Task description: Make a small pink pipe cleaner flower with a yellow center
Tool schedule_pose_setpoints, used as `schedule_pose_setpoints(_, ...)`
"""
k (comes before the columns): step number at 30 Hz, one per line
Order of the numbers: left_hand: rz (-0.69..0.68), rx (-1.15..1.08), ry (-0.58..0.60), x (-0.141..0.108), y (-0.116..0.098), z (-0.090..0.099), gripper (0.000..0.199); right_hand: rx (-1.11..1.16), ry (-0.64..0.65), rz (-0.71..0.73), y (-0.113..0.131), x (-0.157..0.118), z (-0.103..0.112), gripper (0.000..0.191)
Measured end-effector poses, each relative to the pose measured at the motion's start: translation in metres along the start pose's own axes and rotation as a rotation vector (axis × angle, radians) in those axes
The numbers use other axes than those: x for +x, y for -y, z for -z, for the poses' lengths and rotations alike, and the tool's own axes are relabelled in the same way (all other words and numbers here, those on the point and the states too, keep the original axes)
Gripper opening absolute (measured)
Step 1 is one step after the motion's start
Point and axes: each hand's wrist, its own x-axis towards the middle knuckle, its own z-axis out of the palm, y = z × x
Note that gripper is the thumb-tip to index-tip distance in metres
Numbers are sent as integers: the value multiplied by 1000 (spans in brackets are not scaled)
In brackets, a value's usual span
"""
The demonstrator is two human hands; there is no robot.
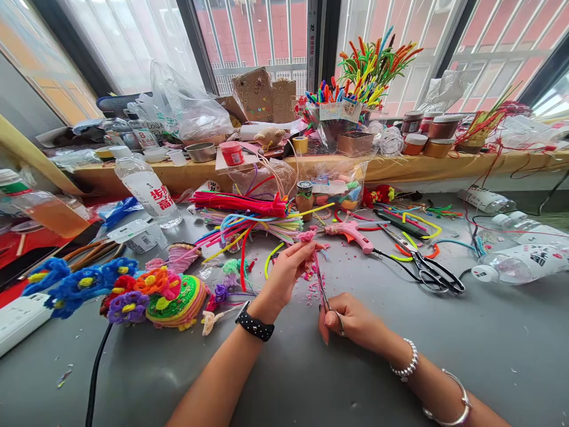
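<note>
My left hand (293, 261), with a dark dotted watch strap at its wrist, pinches a small piece of fuzzy pink pipe cleaner (306, 236) between thumb and fingertips. My right hand (351, 320) is closed round the handles of slim scissors (322, 289), their blades pointing up toward the pink piece. Whether the blades touch it I cannot tell. Pink fuzz clippings (306, 293) lie scattered on the grey table (284, 367) beneath. Just beyond my hands rests a pink glue gun (351, 232). Larger black-handled scissors (433, 270) lie to its right.
Pipe cleaner bundles (242, 203) lie beyond my left hand. Pipe cleaner flowers (128, 302) and a white power strip (22, 320) are at left. A water bottle (149, 190) stands behind them, and other bottles (524, 264) lie at right. Jars crowd the wooden sill (382, 172).
</note>
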Motion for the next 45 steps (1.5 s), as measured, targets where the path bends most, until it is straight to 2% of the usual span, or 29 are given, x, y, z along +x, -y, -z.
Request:
schedule_pose_setpoints(15, -14, -9, -54, 0, -1, -2, 21, 8, -80, -24, -4, 1, -1, 66)
schedule_pose_setpoints(23, -49, -91, -104, 1, -1, 1, 21, 30, -94, -36, -7, 2, 7, 69)
schedule_pose_setpoints(30, -48, -103, -87, 1, 0, 1, 20, -55, -11, -6, 1, -1, 5, 80)
schedule_pose_setpoints(36, 11, -41, -11, -1, 1, -1, 21, -137, 66, -6, 7, -2, 3, 82)
schedule_pose_setpoints(41, 37, -24, 27, 0, 4, -2, 22, -168, 67, -17, 7, -2, 4, 82)
schedule_pose_setpoints(45, 38, -15, 7, 0, 3, -3, 20, -177, 60, -12, 7, -2, 2, 80)
